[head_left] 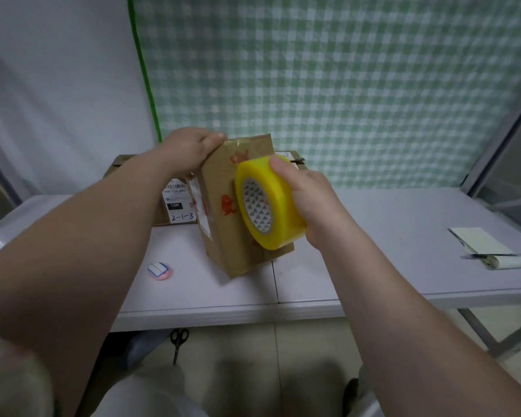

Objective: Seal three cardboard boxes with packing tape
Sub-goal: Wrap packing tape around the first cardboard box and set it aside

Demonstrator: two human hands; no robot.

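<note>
Now right hand (312,203) grips tape roll (278,191); left hand (187,149) apparently clasps box (223,239).

We see soft, even indoor light, faint shadows on the counter (373,236), wide-angle bending at the edges, and blurred near forearms.

The pale table (373,224) has a seam running front to back at its middle. A tilted box (223,236) rests on one end just left of the seam, with a labelled box (179,203) behind it (marked 2-1-3) nearer the far edge. A pink case (159,271) lies front-left, and papers (481,242) lie by the right edge.
</note>
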